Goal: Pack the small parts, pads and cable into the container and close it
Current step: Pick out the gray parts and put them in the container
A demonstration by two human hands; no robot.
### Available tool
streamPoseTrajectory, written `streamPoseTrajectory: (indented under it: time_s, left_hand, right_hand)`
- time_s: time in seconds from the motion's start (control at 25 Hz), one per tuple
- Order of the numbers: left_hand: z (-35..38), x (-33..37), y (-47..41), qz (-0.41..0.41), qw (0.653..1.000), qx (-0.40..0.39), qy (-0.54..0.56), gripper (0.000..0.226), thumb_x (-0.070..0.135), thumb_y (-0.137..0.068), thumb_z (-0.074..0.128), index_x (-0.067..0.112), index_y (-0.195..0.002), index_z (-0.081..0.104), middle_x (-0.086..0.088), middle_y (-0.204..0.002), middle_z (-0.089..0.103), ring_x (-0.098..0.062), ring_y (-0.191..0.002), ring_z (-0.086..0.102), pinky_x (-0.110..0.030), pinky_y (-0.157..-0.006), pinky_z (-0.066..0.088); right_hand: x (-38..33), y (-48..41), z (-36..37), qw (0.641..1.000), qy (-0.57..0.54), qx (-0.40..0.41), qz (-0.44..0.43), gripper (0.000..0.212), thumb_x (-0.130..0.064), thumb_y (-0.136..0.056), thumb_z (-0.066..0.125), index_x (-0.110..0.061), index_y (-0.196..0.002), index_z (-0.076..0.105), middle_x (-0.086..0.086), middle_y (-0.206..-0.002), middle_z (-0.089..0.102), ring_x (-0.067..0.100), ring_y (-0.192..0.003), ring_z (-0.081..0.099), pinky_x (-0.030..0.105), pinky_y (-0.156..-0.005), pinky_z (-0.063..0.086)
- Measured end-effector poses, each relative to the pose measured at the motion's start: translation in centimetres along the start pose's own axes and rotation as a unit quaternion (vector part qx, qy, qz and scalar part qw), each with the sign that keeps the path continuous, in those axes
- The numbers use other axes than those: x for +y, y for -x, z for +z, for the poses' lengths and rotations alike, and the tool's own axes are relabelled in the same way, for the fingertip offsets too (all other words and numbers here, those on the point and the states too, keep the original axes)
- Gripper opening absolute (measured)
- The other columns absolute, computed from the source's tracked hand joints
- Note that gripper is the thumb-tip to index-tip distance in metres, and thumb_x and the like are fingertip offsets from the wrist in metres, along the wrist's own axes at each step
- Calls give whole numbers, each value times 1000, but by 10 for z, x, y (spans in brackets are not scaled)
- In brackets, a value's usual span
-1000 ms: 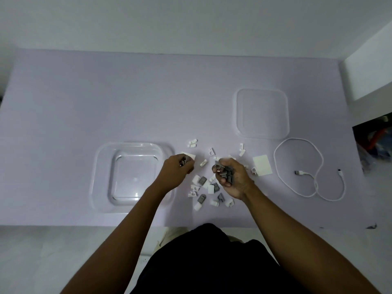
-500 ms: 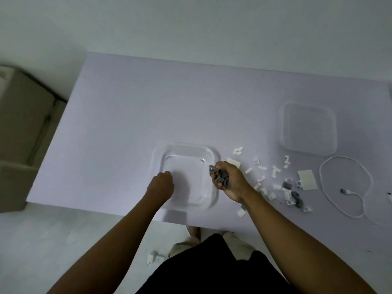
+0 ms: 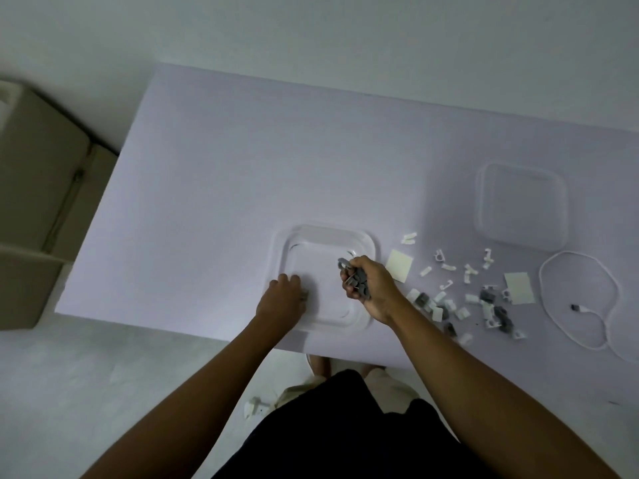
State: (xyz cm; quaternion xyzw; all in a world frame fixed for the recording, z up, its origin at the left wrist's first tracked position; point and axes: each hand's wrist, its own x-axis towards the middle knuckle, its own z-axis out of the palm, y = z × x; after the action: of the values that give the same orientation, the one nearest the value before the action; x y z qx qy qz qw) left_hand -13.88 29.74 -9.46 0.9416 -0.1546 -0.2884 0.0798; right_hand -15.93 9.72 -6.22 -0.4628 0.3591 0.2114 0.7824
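A clear square container (image 3: 326, 234) sits open near the table's front edge. My right hand (image 3: 375, 288) hovers over its right half, closed on a bunch of grey clips (image 3: 358, 283). My left hand (image 3: 281, 302) rests curled on the container's left side, with a small grey part (image 3: 304, 294) showing at its fingertips. More white and grey small parts (image 3: 466, 300) lie scattered to the right. Two pale pads lie among them, one pad (image 3: 399, 265) beside the container and another pad (image 3: 518, 288) further right. The white cable (image 3: 549, 307) loops at the far right. The clear lid (image 3: 522, 210) lies behind the parts.
A cardboard box (image 3: 34, 202) stands on the floor left of the table. A white part (image 3: 254, 407) lies on the floor by my feet. The purple table (image 3: 259, 160) ends just in front of the container.
Both hands have moved left from the pile of parts to the container, carrying parts. My view has swung left, so the lid and cable now sit at the right.
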Motion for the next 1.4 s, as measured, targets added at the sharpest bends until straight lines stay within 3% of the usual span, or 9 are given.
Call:
streamPoseTrajectory:
  time_s: [0.16,0.28,0.4,0.56,0.76,1.0,1.16,1.28,1.4]
  left_hand:
    - [-19,-2,16,37,988,142,51,18,25,-92,55,8,-98,58,-10,-96,59,-27,-87,58,-34,-64,47]
    - [-18,-14,18,-21,942,291,165,18,25,-97,52,12,-107,59,-7,-103,56,-19,-85,57,-29,-65,47]
    - [-7,-26,7,-132,888,229,376,33,33,-103,37,12,-120,56,-9,-117,55,-19,-102,54,-27,-84,38]
    - [1,-20,1,-138,853,155,478,43,32,-106,26,8,-124,57,-7,-121,58,-11,-104,46,-24,-91,32]
    - [8,-16,-1,-162,819,135,534,46,38,-106,25,13,-134,52,-5,-132,54,-19,-119,48,-36,-110,35]
    - [19,-11,-3,-159,810,138,548,42,42,-104,28,19,-126,55,-4,-125,57,-23,-117,52,-42,-108,39]
    - [22,-3,-3,-156,812,148,542,44,42,-104,27,17,-126,56,-5,-125,58,-22,-115,52,-41,-107,40]
    - [21,-1,-3,-145,816,158,536,44,40,-105,26,15,-123,57,-5,-121,59,-21,-113,53,-39,-105,41]
    - [22,-1,-4,-144,818,160,533,44,40,-105,26,14,-122,57,-6,-120,60,-21,-111,54,-38,-103,42]
  right_hand:
    - [5,-9,13,996,68,50,-10,17,-14,-89,50,-5,-81,62,12,-71,53,19,-53,45,28,-47,29]
    - [14,-13,19,986,159,58,-2,18,-16,-88,52,-4,-80,63,15,-69,57,20,-52,48,29,-49,35]
    - [30,-15,34,970,238,41,14,21,-18,-89,52,-4,-80,64,14,-68,59,21,-55,51,30,-51,38]
    - [51,-23,59,944,329,22,30,24,-26,-91,53,-6,-85,64,14,-74,63,22,-61,60,31,-55,49]
    - [61,-19,68,923,385,10,24,20,-30,-92,64,-11,-93,72,11,-85,70,24,-70,65,26,-60,55]
    - [57,-8,38,947,320,6,-33,16,-11,-94,62,-16,-101,75,7,-103,75,25,-97,71,35,-83,62]
    - [61,-13,17,882,449,96,-105,40,6,-87,63,-18,-119,67,5,-112,63,21,-101,64,24,-83,54]
    - [63,-21,12,847,525,58,-53,80,0,-86,70,-25,-152,34,11,-137,41,26,-120,52,27,-97,46]
    - [63,-33,21,809,586,10,-54,92,-7,-85,73,-30,-157,20,13,-146,35,29,-129,48,35,-108,43]
